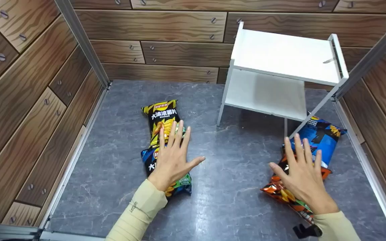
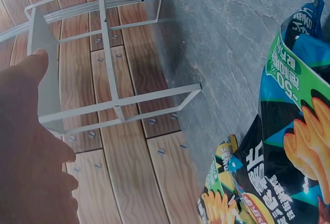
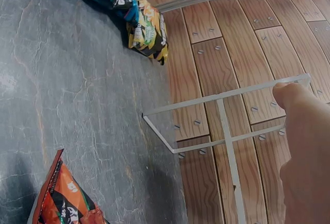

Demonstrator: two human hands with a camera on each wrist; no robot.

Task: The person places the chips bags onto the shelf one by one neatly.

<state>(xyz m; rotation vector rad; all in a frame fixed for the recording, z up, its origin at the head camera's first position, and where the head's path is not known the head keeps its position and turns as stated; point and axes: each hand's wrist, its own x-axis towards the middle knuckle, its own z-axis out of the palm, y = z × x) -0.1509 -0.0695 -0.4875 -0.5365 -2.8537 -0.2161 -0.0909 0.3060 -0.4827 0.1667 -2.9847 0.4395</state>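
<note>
My left hand is held out with fingers spread and nothing in its grasp. It hovers over two chip bags on the grey floor: a black-and-yellow bag and, nearer, a blue-and-black bag with a green band. On the other side my right hand, also spread and holding nothing, is above an orange-and-black chip bag. Beyond that bag lies a blue chip bag, partly behind a shelf leg. The hands hide parts of the bags. In the left wrist view, the left hand appears apart from the blue-and-black bag.
A white two-tier shelf on thin legs stands at the back right. Wood-patterned panels with metal edge strips enclose the floor at the back and sides. A black piece shows beside the right sleeve.
</note>
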